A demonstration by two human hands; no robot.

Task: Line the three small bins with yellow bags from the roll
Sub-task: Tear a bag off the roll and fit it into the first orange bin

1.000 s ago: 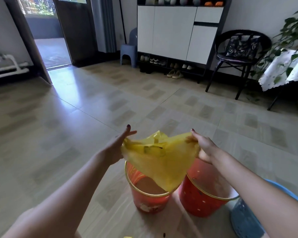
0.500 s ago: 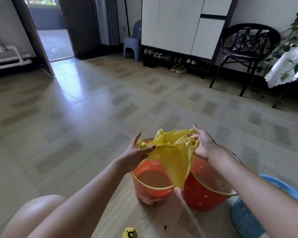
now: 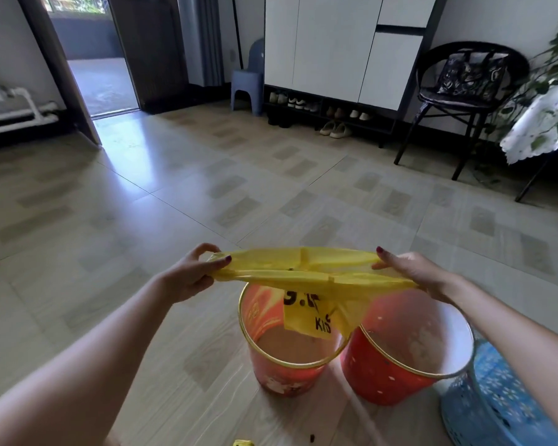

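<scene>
We held one yellow bag (image 3: 313, 268) stretched between both hands, above and slightly behind the two orange bins. Left hand (image 3: 190, 275) pinched its left end, fingers curled round the film. Right hand (image 3: 413, 272) had the right end; thumb on top, the rest hidden under plastic, so it probably gripped. The bag's long axis ran left to right, mouth partly spread, its printed tail drooping into the left orange bin (image 3: 287, 342). That bin sat directly below, nearer the left hand. The right orange bin (image 3: 400, 358) and the blue bin (image 3: 496, 400) stood unlined. A yellow scrap (image 3: 243, 442) on the floor was possibly the roll.
</scene>
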